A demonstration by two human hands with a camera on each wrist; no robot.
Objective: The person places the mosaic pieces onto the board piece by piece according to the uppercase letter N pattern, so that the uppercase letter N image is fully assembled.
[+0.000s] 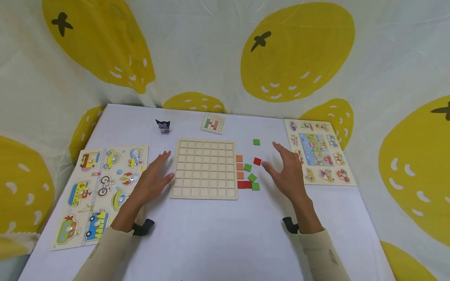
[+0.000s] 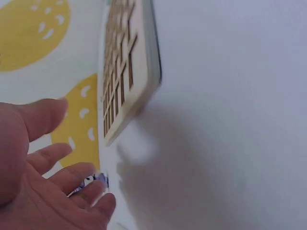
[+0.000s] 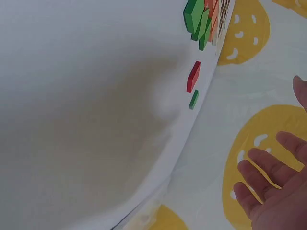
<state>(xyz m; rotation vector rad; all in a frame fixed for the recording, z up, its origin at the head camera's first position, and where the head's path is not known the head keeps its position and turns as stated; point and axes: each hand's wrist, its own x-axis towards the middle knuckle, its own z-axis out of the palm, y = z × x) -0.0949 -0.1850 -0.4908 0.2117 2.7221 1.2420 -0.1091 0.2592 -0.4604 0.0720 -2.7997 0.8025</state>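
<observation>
A square wooden grid board (image 1: 205, 169) lies on the white table, its cells bare. My left hand (image 1: 150, 182) hovers at the board's left side, fingers spread and holding nothing; the left wrist view shows the board's corner (image 2: 144, 91) apart from the fingertips. Along the board's right edge sit orange tiles (image 1: 240, 167), red tiles (image 1: 244, 184) and several green tiles (image 1: 252, 177). My right hand (image 1: 289, 174), also spread and holding nothing, is to the right of these. Nearest its thumb is a single red tile (image 1: 257, 161), with a lone green tile (image 1: 256, 142) farther back.
A small pattern card (image 1: 213, 123) with a coloured grid lies behind the board, and a dark figurine (image 1: 163, 126) stands left of it. A vehicle puzzle board (image 1: 81, 210) lies at the left, partly under my left arm. Another picture puzzle (image 1: 330, 171) is at the right.
</observation>
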